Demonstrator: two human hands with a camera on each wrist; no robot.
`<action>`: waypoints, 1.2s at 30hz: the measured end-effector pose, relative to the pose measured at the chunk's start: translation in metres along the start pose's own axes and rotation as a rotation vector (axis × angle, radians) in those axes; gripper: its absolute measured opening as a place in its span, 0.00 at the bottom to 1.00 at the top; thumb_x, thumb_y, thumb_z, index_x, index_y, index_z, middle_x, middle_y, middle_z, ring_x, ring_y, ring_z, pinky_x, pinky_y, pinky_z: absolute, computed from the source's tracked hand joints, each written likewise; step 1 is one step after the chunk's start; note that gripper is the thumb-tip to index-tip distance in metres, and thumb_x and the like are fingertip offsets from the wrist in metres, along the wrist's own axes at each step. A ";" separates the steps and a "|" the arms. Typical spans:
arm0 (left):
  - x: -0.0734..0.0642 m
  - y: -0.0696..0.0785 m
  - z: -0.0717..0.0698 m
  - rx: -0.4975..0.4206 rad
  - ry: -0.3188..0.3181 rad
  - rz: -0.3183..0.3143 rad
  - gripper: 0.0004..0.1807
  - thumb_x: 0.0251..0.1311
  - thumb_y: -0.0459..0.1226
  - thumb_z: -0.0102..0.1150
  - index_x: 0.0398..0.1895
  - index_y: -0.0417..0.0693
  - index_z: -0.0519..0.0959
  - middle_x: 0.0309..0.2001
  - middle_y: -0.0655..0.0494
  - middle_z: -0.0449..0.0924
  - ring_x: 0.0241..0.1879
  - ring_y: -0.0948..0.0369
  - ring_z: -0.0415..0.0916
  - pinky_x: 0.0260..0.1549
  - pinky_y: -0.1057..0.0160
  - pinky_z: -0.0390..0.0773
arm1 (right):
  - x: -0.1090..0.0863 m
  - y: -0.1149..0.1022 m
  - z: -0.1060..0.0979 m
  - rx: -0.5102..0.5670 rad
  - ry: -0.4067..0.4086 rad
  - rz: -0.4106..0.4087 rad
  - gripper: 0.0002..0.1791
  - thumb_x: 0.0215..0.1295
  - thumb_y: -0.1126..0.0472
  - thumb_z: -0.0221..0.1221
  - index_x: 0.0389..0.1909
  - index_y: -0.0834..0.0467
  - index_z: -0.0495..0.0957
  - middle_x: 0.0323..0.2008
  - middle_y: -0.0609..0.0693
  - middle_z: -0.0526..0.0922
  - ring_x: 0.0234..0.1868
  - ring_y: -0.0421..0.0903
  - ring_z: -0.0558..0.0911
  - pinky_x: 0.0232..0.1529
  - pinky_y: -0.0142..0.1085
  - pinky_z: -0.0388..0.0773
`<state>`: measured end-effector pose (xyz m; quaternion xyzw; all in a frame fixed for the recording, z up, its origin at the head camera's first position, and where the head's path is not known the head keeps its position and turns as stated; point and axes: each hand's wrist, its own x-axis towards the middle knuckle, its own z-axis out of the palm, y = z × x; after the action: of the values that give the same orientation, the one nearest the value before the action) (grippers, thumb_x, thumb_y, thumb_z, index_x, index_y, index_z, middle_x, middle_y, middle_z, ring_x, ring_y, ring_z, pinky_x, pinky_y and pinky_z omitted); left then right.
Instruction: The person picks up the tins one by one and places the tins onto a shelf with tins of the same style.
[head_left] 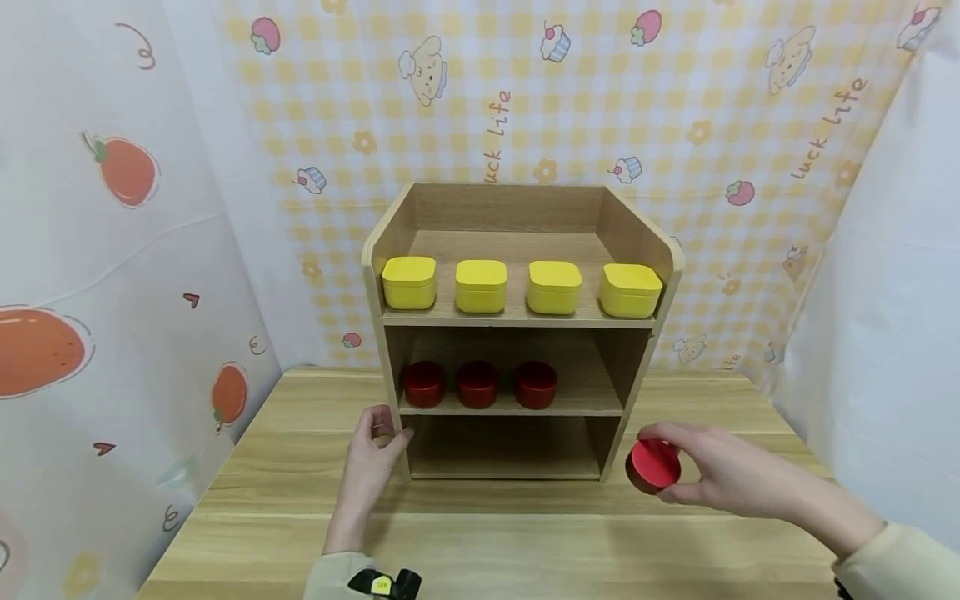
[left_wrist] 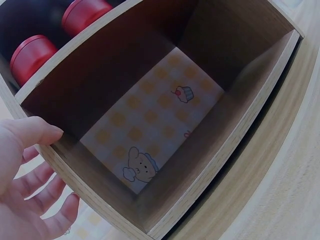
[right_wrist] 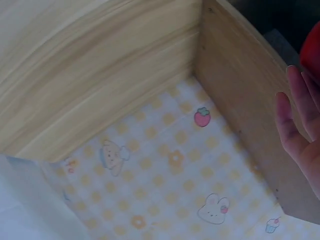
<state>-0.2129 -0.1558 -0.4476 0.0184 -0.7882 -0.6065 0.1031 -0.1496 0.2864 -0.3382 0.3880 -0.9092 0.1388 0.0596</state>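
Note:
In the head view my right hand (head_left: 708, 467) holds a red round tin (head_left: 654, 465) between thumb and fingers, in front of the right side of a wooden shelf (head_left: 517, 320). Only part of that tin (right_wrist: 312, 52) enters the right wrist view, beside the fingers of my right hand (right_wrist: 305, 130). Low on the shelf's left side panel, my left hand (head_left: 373, 450) grips the front edge. The left wrist view has the thumb of my left hand (left_wrist: 25, 165) on the inner side and the other fingers outside. Three more red tins (head_left: 477, 385) stand on the middle tier, towards the left.
Several yellow lidded boxes (head_left: 481, 286) line the top tier in a row. The shelf's bottom tier (head_left: 502, 450) is below the red tins. It all stands on a wood-grain table (head_left: 510, 550), with a checked patterned cloth (head_left: 360, 100) behind and white sheets (head_left: 892, 267) at the sides.

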 end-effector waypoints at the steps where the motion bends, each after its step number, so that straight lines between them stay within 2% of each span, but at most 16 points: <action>1: 0.000 0.000 0.000 0.001 0.002 0.005 0.22 0.61 0.35 0.65 0.55 0.44 0.68 0.51 0.48 0.71 0.52 0.56 0.67 0.42 0.63 0.73 | 0.004 -0.002 0.000 0.001 0.000 0.001 0.30 0.51 0.55 0.74 0.55 0.52 0.74 0.43 0.34 0.78 0.40 0.34 0.77 0.38 0.33 0.79; 8: -0.002 0.002 0.002 0.010 0.025 0.029 0.22 0.60 0.35 0.65 0.54 0.44 0.69 0.49 0.48 0.72 0.51 0.55 0.68 0.40 0.64 0.74 | 0.028 -0.014 0.001 0.030 -0.026 0.032 0.30 0.54 0.55 0.72 0.56 0.56 0.74 0.44 0.38 0.78 0.38 0.34 0.76 0.38 0.33 0.79; 17: 0.000 0.002 0.000 0.013 -0.002 0.014 0.22 0.61 0.36 0.64 0.56 0.43 0.68 0.51 0.47 0.70 0.52 0.55 0.66 0.44 0.64 0.73 | 0.053 -0.015 -0.001 0.057 0.037 0.009 0.31 0.53 0.58 0.73 0.57 0.61 0.73 0.42 0.40 0.79 0.38 0.35 0.77 0.39 0.34 0.79; 23: -0.001 0.003 0.000 0.004 -0.007 0.014 0.23 0.61 0.36 0.64 0.57 0.42 0.67 0.52 0.47 0.69 0.53 0.54 0.66 0.45 0.62 0.73 | 0.061 -0.013 0.001 0.080 0.038 0.046 0.31 0.55 0.57 0.72 0.58 0.61 0.72 0.42 0.41 0.79 0.37 0.35 0.77 0.38 0.33 0.78; 29: 0.001 0.000 0.001 0.007 -0.012 0.007 0.24 0.62 0.36 0.64 0.58 0.42 0.67 0.52 0.48 0.69 0.53 0.55 0.65 0.45 0.63 0.73 | 0.065 -0.015 0.006 0.052 0.089 0.094 0.30 0.56 0.58 0.71 0.58 0.60 0.72 0.43 0.44 0.79 0.35 0.37 0.77 0.34 0.32 0.78; 36: 0.001 0.000 0.000 0.003 -0.014 -0.001 0.26 0.62 0.37 0.64 0.60 0.43 0.66 0.54 0.48 0.68 0.55 0.54 0.65 0.46 0.62 0.71 | 0.070 -0.019 0.012 -0.030 0.184 0.176 0.31 0.54 0.58 0.72 0.58 0.59 0.74 0.44 0.49 0.80 0.30 0.37 0.74 0.29 0.31 0.75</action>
<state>-0.2139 -0.1557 -0.4476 0.0146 -0.7897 -0.6056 0.0973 -0.1841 0.2224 -0.3309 0.2916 -0.9323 0.1651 0.1360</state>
